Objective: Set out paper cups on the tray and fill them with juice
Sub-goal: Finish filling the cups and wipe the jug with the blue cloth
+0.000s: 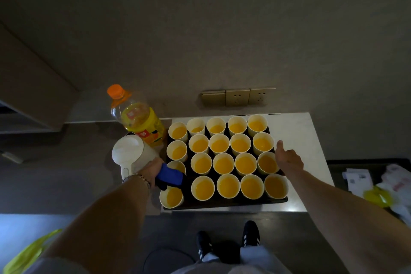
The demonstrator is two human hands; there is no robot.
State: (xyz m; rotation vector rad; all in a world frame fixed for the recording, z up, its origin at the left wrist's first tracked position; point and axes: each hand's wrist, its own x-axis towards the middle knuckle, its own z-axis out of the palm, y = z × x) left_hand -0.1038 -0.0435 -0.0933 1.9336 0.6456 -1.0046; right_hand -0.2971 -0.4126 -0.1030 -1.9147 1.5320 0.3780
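- Your left hand (153, 168) grasps the blue handle of a smooth white plastic jug (133, 153), which stands upright with its lid on, just left of the tray.
- Your right hand (289, 159) is clenched with the thumb stuck up, holding nothing; it hovers by the right edge of the tray, near the third row of cups.
- Between your hands lies a flat black rectangular tray (222, 203) on the pale, glossy bench (300, 133).
- On the tray stand round white paper cups (223, 163) in four rows of five, rims close together, each holding yellow-orange juice; your left hand and the jug handle partly hide one cup in the left column.
- Beyond your left hand, touching the jug's far side or just behind it, stands a clear plastic juice bottle with an orange cap (138, 115), yellow label, some juice left inside.
- On the wall past the tray sit three brass-coloured square socket plates (238, 97).
- Far right of your right hand lie crumpled white plastic bags (395, 187).
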